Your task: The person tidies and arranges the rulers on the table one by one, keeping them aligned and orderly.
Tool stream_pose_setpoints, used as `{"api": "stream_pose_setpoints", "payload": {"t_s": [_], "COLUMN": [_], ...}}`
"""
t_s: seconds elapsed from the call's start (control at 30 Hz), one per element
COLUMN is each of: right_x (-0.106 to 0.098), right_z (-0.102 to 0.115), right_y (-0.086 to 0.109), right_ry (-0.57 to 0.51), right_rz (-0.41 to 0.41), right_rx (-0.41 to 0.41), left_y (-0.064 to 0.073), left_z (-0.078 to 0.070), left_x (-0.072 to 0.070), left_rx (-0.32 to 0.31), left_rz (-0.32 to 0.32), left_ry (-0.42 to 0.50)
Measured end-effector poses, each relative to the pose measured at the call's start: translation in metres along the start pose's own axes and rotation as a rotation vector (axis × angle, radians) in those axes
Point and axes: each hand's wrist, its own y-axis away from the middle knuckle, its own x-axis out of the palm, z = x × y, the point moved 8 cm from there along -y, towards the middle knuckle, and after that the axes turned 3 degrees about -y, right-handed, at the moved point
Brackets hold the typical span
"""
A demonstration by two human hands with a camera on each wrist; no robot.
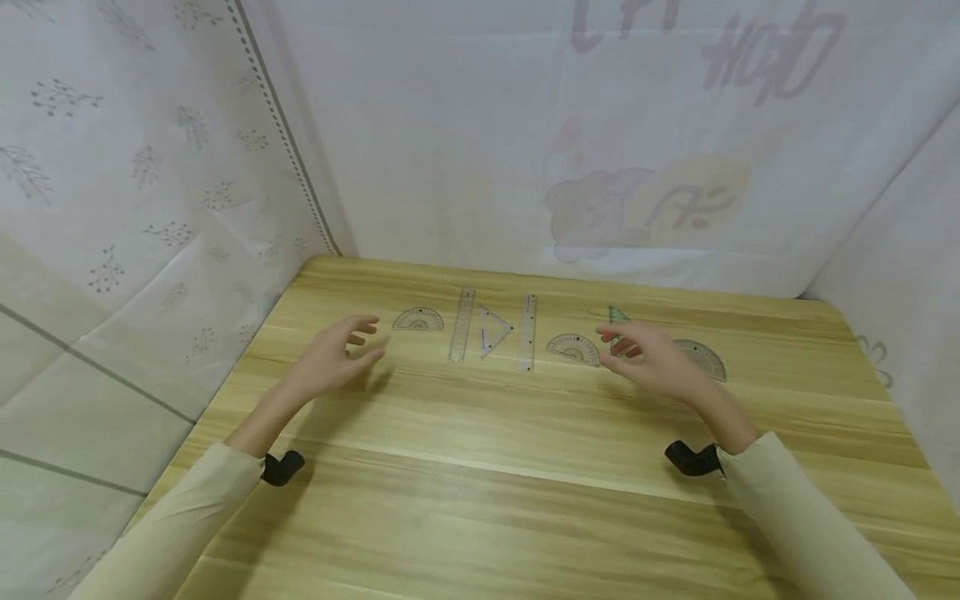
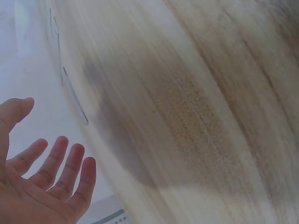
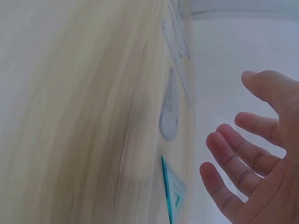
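A light wooden table (image 1: 480, 467) with pale grain fills the space between white fabric walls (image 1: 420, 125). Above it hover 2 hands, both with loosely spread fingers and holding nothing. The left hand (image 1: 330, 360) hangs near a clear plastic semicircular protractor (image 1: 417, 319). The right hand (image 1: 652, 360) floats just beside a second clear protractor (image 1: 573, 348) and a small green plastic triangle (image 1: 617, 316) (partly hidden behind its fingers). Between the hands lie 2 clear straight rulers (image 1: 461, 325) flanking a clear triangular set square (image 1: 492, 330).
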Motion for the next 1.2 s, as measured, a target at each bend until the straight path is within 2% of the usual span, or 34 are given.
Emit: {"api": "stream_pose_setpoints", "payload": {"t_s": [0.3, 0.53, 0.67, 1.0, 1.2], "right_x": [0.025, 0.035, 0.04, 0.048, 0.051], "right_z": [0.009, 0.019, 0.025, 0.028, 0.024], "right_y": [-0.025, -0.038, -0.044, -0.05, -0.052], "right_ry": [-0.053, -0.049, -0.067, -0.099, -0.077], "right_rz": [0.064, 0.064, 0.069, 0.079, 0.09], "right_rx": [-0.005, -0.022, -0.028, -0.049, -0.05], "left_y": [-0.006, -0.006, -0.005, -0.007, -0.012], "left_z": [0.012, 0.016, 0.015, 0.016, 0.018], "left_x": [0.006, 0.012, 0.012, 0.011, 0.015], "left_rx": [-0.014, -0.038, -0.032, -0.006, -0.013], "left_rz": [-0.004, 0.012, 0.001, -0.042, -0.025], "left_ry": [0.05, 0.093, 0.098, 0.102, 0.114]}}
